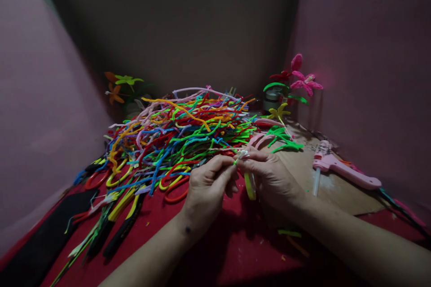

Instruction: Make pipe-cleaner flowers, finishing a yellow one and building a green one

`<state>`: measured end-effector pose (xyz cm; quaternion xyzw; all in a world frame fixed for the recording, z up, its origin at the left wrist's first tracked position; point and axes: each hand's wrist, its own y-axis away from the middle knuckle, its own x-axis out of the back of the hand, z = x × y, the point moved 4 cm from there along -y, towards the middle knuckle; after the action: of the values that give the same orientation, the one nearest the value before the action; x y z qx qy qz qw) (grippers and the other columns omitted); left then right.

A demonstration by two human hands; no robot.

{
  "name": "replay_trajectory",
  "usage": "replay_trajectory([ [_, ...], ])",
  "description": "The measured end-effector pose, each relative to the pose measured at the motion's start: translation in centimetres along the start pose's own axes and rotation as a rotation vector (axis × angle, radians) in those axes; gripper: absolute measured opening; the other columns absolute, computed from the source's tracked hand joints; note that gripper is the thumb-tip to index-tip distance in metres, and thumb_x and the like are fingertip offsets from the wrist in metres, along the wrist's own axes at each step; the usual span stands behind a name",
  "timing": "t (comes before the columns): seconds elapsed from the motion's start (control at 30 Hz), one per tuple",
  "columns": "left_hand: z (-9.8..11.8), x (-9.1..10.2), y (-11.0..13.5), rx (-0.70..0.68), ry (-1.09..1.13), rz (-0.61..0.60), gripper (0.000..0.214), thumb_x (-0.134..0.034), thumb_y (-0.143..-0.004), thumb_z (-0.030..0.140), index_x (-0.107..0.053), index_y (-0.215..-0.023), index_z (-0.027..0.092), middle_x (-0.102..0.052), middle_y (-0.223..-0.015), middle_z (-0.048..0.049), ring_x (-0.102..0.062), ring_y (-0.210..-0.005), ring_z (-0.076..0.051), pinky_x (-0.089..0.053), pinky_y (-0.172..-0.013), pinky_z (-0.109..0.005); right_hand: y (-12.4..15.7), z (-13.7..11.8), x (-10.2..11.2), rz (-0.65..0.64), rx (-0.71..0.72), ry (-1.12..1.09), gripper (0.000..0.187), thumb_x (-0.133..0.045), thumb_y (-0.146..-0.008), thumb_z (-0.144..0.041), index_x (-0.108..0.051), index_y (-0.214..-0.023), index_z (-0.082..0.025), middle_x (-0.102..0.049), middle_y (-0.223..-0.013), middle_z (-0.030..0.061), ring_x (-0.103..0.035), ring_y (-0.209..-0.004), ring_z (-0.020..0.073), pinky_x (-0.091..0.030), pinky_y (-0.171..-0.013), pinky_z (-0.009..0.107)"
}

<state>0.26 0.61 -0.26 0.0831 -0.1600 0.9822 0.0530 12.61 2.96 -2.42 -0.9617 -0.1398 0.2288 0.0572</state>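
Both hands meet over the red cloth (pixel 215 242), directly in front of the pipe cleaner pile (pixel 175 134). Left hand (pixel 205 190): fingers curled, thumb and forefinger tips pressed together on a small white-and-green piece (pixel 241 155). Right hand (pixel 271 179): fingertips closed on the same piece from the opposite side. A yellow loop (pixel 249 187) hangs below its palm; the grip there is unclear. A pink glue gun (pixel 340 170) lies on cardboard (pixel 336 197) to the right, well apart.

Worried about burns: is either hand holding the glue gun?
No, the glue gun lies on cardboard, clear of the left hand and right hand.
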Motion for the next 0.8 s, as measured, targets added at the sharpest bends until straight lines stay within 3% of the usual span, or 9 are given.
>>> replay_trajectory([
  [0.1, -0.3, -0.3, -0.3, 0.250, 0.323, -0.149, 0.011, -0.055, -0.079, 0.023, -0.058, -0.076, 0.013, -0.056, -0.057, 0.0019, -0.053, -0.041, -0.007, -0.043, -0.039, -0.017, 0.1, -0.2, 0.0, -0.059, -0.028, 0.001, 0.004, -0.069, -0.067, -0.020, -0.070, -0.070, -0.018, -0.056, -0.072, 0.0011, -0.050, -0.069, 0.0128, -0.039, -0.064, 0.026],
  [0.2, -0.6, -0.8, -0.3, 0.379, 0.556, -0.283, 0.011, -0.057, -0.077, 0.022, -0.056, -0.072, 0.013, -0.058, -0.056, 0.0014, -0.050, -0.034, -0.006, -0.039, -0.030, -0.015, 0.1, -0.5, 0.0, -0.119, -0.060, -0.019, 0.002, -0.068, -0.067, -0.019, -0.069, -0.068, -0.018, -0.054, -0.071, 0.0010, -0.049, -0.068, 0.0129, -0.039, -0.063, 0.026],
  [0.33, -0.9, -1.3, 0.0, 0.460, 0.732, -0.414, 0.011, -0.058, -0.076, 0.021, -0.055, -0.071, 0.012, -0.058, -0.053, 0.0019, -0.046, -0.027, -0.005, -0.036, -0.024, -0.014, 0.2, -0.9, -0.4, -0.176, -0.103, -0.062, 0.003, -0.070, -0.061, -0.019, -0.068, -0.063, -0.018, -0.050, -0.077, 0.0013, -0.047, -0.070, 0.0132, -0.040, -0.061, 0.025],
  [0.5, -0.9, -1.2, 0.0, 0.454, 0.735, -0.461, 0.010, -0.056, -0.077, 0.020, -0.055, -0.071, 0.012, -0.059, -0.053, 0.0009, -0.048, -0.028, -0.006, -0.036, -0.025, -0.014, 0.4, -1.1, -0.6, -0.184, -0.103, -0.055, 0.002, -0.069, -0.063, -0.016, -0.068, -0.063, -0.017, -0.047, -0.080, 0.0012, -0.047, -0.071, 0.0125, -0.040, -0.060, 0.024],
  [0.63, -0.8, -0.9, -0.2, 0.390, 0.503, -0.369, 0.013, -0.057, -0.077, 0.023, -0.056, -0.069, 0.013, -0.059, -0.056, 0.0008, -0.051, -0.036, -0.008, -0.040, -0.032, -0.017, 0.1, -0.7, -0.1, -0.088, -0.049, -0.069, 0.006, -0.071, -0.061, -0.013, -0.068, -0.061, -0.018, -0.050, -0.077, -0.0011, -0.046, -0.068, 0.0094, -0.038, -0.061, 0.022],
  [0.8, 0.2, -0.1, 0.2, -0.038, -0.114, -0.010, 0.016, -0.060, -0.074, 0.022, -0.062, -0.090, 0.018, -0.064, -0.076, -0.0024, -0.059, -0.061, -0.012, -0.048, -0.060, -0.022, -0.2, -0.2, 0.4, 0.045, -0.020, -0.089, 0.005, -0.072, -0.060, -0.015, -0.068, -0.061, -0.018, -0.052, -0.067, -0.0028, -0.046, -0.064, 0.0090, -0.036, -0.061, 0.023],
])
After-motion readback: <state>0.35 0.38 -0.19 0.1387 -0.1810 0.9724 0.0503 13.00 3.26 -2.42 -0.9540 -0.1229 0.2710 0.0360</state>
